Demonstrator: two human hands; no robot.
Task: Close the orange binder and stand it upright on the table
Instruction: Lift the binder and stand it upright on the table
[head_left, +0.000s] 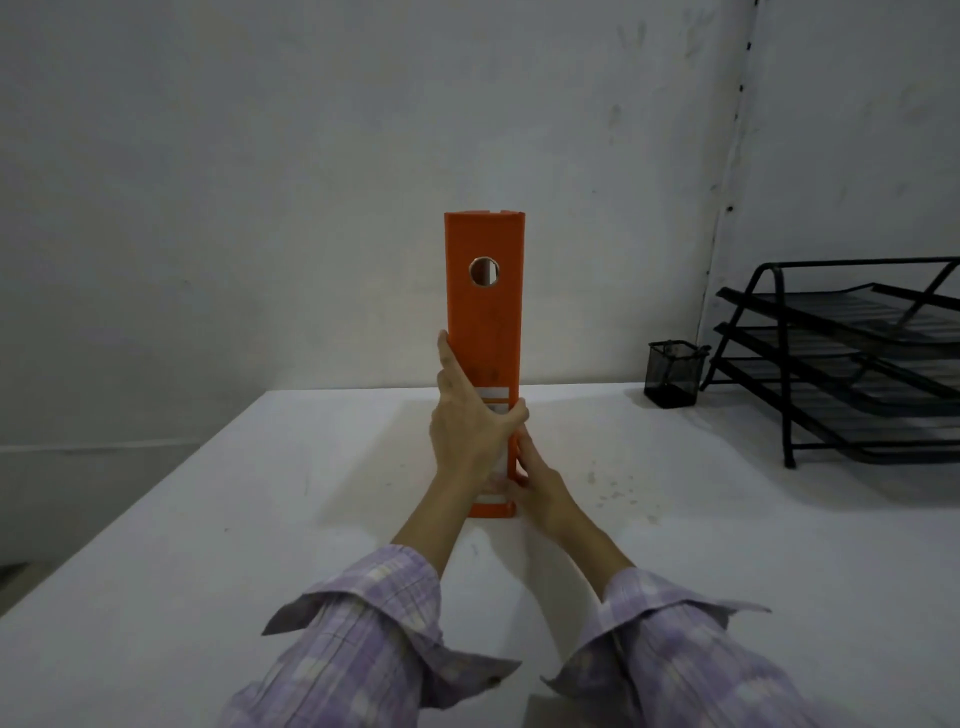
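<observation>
The orange binder (484, 322) stands upright on the white table (260, 493), closed, its spine with a round finger hole facing me. My left hand (467, 426) wraps the lower spine, fingers along its left side and thumb across to the right edge. Low on the binder's right side, my right hand (537, 488) presses against it near the base. A white label on the spine is partly hidden behind my left hand.
A black mesh pen cup (672, 374) stands at the back right of the table. Beside it, a black three-tier wire letter tray (852, 364) fills the right side. A grey wall rises close behind the table. The table's left edge runs diagonally.
</observation>
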